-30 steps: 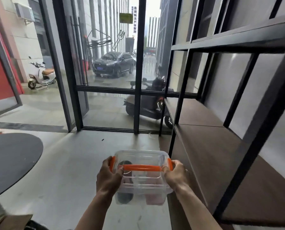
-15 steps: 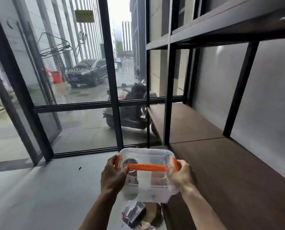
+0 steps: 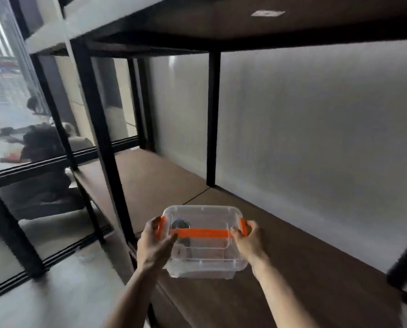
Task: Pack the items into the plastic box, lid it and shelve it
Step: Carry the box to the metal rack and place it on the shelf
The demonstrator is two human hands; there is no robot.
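Observation:
I hold a clear plastic box (image 3: pixel 204 259) with a clear lid, an orange handle across the top and orange clips at both ends. My left hand (image 3: pixel 154 245) grips its left end and my right hand (image 3: pixel 248 240) grips its right end. The box hangs over the front part of the brown shelf board (image 3: pixel 304 268). Whether it touches the board I cannot tell. Through the lid I see a round dark item (image 3: pixel 180 224) and other contents too blurred to name.
The shelf unit has black metal posts (image 3: pixel 213 119) and a second board overhead (image 3: pixel 245 22). A white wall stands behind the shelf. To the left are a glass wall with a black frame (image 3: pixel 13 171), a scooter outside and grey floor (image 3: pixel 44 299).
The view has swung right toward the shelf. The box, held in both hands throughout, has moved from over the floor to over the brown shelf board.

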